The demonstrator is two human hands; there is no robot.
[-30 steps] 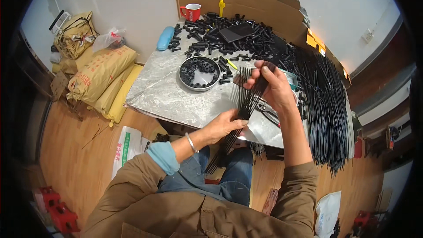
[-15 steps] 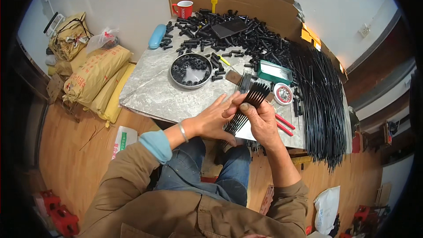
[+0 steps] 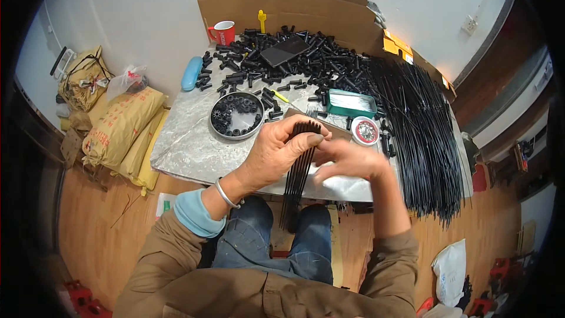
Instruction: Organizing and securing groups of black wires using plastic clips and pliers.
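My left hand (image 3: 276, 152) is closed around a bundle of thin black rods (image 3: 298, 179), thumb across the front near the upper ends. The rods fan out slightly and hang down over the table's front edge toward my knees. Just right of the bundle is my right hand (image 3: 356, 160), blurred by motion, its fingers stretched and apart with nothing visible in them. Its fingertips are close to the rods' upper ends; whether they touch cannot be made out. A large sheaf of similar long black rods (image 3: 421, 141) lies along the table's right side.
A round metal tin (image 3: 213, 126) holds black ring-like parts. Black bolt-like pieces (image 3: 335, 62) are heaped behind, under a dark phone (image 3: 285, 51). Also on the table (image 3: 182, 147) are a green box (image 3: 347, 112), a white tub (image 3: 355, 132), a blue case (image 3: 192, 73) and a red mug (image 3: 225, 36).
The bundle has passed from my right hand's grip to my left hand, which has risen to its upper ends. My right hand has let go and moved right. The view has shifted slightly.
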